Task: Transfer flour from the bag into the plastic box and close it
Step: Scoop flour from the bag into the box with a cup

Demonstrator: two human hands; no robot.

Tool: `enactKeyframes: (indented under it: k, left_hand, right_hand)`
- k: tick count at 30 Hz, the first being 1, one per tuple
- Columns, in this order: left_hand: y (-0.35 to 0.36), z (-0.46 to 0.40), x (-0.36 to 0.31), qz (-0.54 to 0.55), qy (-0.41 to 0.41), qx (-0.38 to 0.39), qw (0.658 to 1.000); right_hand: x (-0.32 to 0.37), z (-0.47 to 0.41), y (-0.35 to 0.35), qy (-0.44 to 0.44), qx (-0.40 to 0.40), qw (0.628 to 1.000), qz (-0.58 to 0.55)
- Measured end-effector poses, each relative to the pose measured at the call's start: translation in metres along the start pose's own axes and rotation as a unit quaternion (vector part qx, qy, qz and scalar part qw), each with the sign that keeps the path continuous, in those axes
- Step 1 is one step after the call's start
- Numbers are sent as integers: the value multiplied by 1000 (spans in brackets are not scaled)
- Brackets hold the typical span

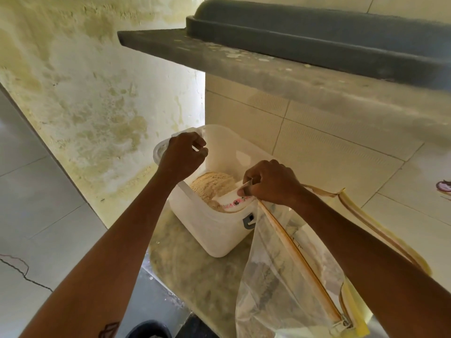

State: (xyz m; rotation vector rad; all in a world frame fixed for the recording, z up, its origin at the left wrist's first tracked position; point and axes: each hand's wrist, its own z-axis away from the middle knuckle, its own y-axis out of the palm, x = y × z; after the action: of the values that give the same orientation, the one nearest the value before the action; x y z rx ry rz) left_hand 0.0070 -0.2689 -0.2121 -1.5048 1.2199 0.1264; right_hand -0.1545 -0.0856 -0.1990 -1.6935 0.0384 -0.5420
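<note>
A white translucent plastic box [214, 230] stands open on a marble counter, with a heap of tan flour [212, 185] inside. My left hand [181, 154] hangs over the box's far left rim with fingers curled; whether it grips the rim I cannot tell. My right hand [271, 182] pinches the white printed edge [234, 202] of the flour bag at the box's near right rim. A clear zip bag [288, 276] with a yellowish zipper strip hangs from that hand down to the lower right. No lid shows.
The marble counter [185, 269] ends just left of the box, with grey floor tiles [44, 206] below. A dark stone shelf [268, 59] juts out overhead. Tiled wall [341, 152] is behind, a stained plaster wall [97, 93] to the left. A dark bucket rim [148, 329] sits at bottom.
</note>
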Motion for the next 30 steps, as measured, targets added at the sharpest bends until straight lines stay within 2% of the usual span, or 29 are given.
enactKeyframes:
  k: [6,12,18,30]
  left_hand:
    - [-1,1,-1,0,0,1,1000]
    - [-1,3,-2,11,2,5,1000]
    - [-2,3,-3,11,3,8,1000]
    - [-2,3,-2,13,6,16,1000]
  right_hand:
    - [0,-3,-1,-2,18,1000,6]
    - [-4,-1,5,-12,-7,1000,0]
    - [-2,-3,2,-16,28,999,25]
    - [-9,-6,10,-22,1,999,33]
